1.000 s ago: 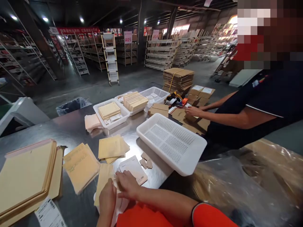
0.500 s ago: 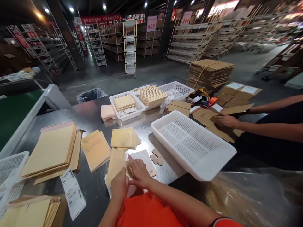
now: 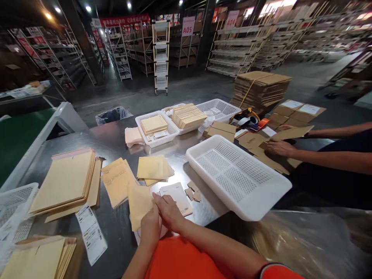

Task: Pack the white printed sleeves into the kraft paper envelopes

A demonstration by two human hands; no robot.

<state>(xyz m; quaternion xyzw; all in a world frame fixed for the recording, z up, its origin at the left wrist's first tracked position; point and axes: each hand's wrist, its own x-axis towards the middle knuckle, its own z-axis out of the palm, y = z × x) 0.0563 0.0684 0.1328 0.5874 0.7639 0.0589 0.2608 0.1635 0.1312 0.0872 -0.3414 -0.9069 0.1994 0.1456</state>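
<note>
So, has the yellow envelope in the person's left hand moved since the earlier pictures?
Yes. The yellow envelope in the left hand has tilted and swung left, away from the white card on the table, towards the envelope pile.

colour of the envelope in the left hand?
Tan kraft envelope, pinched by the left hand; head view.

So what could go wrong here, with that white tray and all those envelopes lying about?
1. The empty white tray juts past the table edge toward the plastic sheeting; a nudge could likely tip it off.
2. The left hand and right hand work a padded envelope right beside the white card and cardboard scraps; these could get swept aside.
3. The shipping label lies loose near the edge and might slide off.
</note>
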